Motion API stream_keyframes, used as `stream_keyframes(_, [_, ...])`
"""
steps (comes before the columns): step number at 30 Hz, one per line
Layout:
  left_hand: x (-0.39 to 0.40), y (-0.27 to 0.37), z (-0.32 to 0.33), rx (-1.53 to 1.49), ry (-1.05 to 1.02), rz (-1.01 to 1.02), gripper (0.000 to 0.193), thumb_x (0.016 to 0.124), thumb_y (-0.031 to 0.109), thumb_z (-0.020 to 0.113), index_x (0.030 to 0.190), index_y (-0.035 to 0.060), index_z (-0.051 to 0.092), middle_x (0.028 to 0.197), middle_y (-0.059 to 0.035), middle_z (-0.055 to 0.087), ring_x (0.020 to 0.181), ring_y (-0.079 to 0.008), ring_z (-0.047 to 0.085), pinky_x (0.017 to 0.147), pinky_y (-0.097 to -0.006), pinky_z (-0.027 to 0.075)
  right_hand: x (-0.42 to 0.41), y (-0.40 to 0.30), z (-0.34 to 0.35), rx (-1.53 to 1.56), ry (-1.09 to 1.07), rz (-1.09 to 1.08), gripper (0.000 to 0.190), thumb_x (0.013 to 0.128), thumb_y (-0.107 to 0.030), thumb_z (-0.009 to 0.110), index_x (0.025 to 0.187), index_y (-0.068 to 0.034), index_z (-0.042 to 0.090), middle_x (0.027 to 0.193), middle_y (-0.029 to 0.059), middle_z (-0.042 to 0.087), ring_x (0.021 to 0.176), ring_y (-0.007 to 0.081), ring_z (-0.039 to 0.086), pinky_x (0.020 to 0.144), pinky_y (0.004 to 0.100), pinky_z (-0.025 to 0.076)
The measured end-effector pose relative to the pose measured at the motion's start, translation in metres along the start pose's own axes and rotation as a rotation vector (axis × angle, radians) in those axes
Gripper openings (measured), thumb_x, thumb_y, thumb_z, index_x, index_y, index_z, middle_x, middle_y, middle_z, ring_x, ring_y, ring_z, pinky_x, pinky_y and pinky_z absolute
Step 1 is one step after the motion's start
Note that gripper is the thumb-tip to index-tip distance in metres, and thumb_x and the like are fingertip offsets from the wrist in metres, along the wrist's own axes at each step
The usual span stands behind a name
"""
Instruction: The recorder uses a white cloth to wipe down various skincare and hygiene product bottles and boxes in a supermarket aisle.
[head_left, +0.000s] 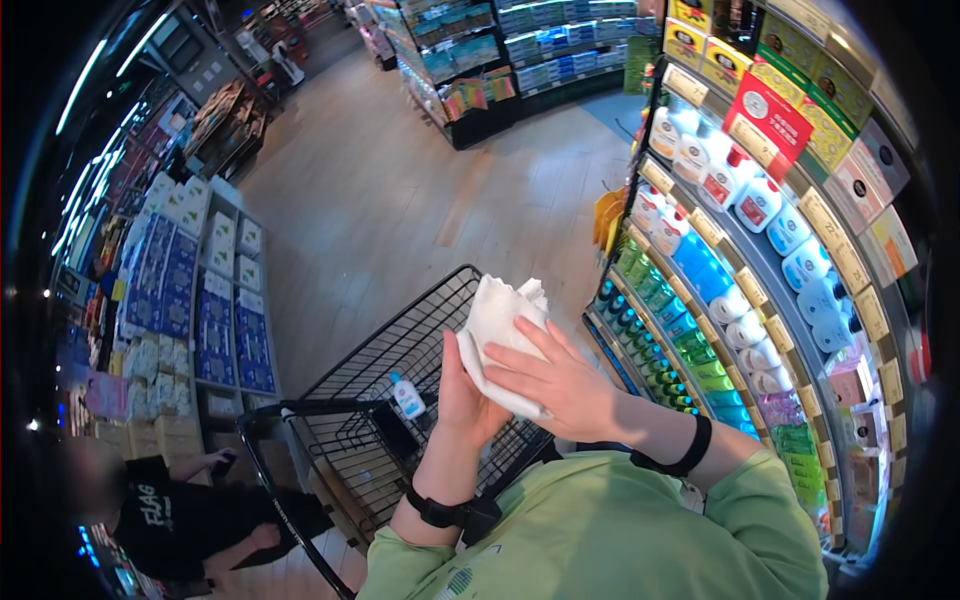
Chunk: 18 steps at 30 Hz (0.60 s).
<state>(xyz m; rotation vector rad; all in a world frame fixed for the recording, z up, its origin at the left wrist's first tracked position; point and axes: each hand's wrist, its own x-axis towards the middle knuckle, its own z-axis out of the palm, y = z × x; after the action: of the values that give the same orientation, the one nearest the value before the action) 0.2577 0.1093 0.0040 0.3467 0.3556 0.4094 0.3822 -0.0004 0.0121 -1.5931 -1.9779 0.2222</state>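
Observation:
A folded white sheet (501, 319), paper or cloth, is pressed between my two hands. My left hand (466, 401) supports it from the left and below, thumb raised along its edge. Across its top lies my right hand (562, 382), fingers spread flat on the sheet. Beneath them stands a black wire shopping cart (375, 352). A white bottle with a blue cap (407, 397) leans inside the cart, to the left of my left hand. My hands and arms hide part of the basket.
Shelves of bottles and boxes (739, 300) rise close on the right. Packaged goods (161, 277) are stacked at the left. A person in black (176, 517) is beside the cart handle (274, 487), holding a dark object. Ahead, wooden flooring (360, 172) leads to another display shelf (450, 60).

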Motion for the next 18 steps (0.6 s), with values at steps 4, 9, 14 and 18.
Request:
stream_keyframes(4, [0.005, 0.010, -0.019, -0.152, -0.043, -0.099, 0.061, 0.098, 0.051, 0.027, 0.137, 0.0065, 0.039, 0.134, -0.0166, 0.047, 0.122, -0.0326, 0.047, 0.102, -0.0464, 0.040, -0.009, 0.006, 0.005, -0.012, -0.009, -0.132, 0.062, 0.071, -0.011, 0.065, 0.131, -0.021, 0.050, 0.145, -0.0016, 0.037, 0.135, 0.0338, 0.028, 0.108, 0.0546, 0.025])
stream_keyframes(9, [0.004, 0.017, -0.033, -0.310, -0.077, -0.228, 0.051, 0.100, 0.041, 0.030, 0.135, 0.0053, 0.041, 0.129, -0.0174, 0.052, 0.118, -0.0332, 0.051, 0.101, -0.0466, 0.041, -0.021, 0.018, 0.001, -0.248, 0.002, -0.266, 0.064, 0.069, -0.014, 0.064, 0.132, -0.025, 0.050, 0.140, -0.0097, 0.044, 0.131, 0.0247, 0.037, 0.104, 0.0503, 0.033])
stream_keyframes(14, [0.004, 0.020, -0.035, -0.265, -0.065, -0.128, 0.046, 0.100, 0.037, 0.032, 0.130, 0.0033, 0.043, 0.124, -0.0190, 0.055, 0.115, -0.0323, 0.054, 0.096, -0.0472, 0.045, -0.039, 0.040, -0.005, -0.335, -0.032, -0.144, 0.059, 0.076, -0.012, 0.059, 0.133, -0.012, 0.047, 0.142, 0.0028, 0.042, 0.132, 0.0232, 0.037, 0.105, 0.0449, 0.032])
stream_keyframes(18, [0.007, 0.015, -0.032, -0.230, -0.109, -0.085, 0.044, 0.100, 0.032, 0.033, 0.131, 0.0018, 0.042, 0.126, -0.0188, 0.054, 0.116, -0.0332, 0.052, 0.098, -0.0504, 0.042, -0.065, 0.073, 0.012, 1.046, 0.416, 0.737, 0.045, 0.092, -0.006, 0.049, 0.136, 0.000, 0.041, 0.142, 0.0094, 0.040, 0.132, 0.0155, 0.035, 0.106, 0.0308, 0.031])
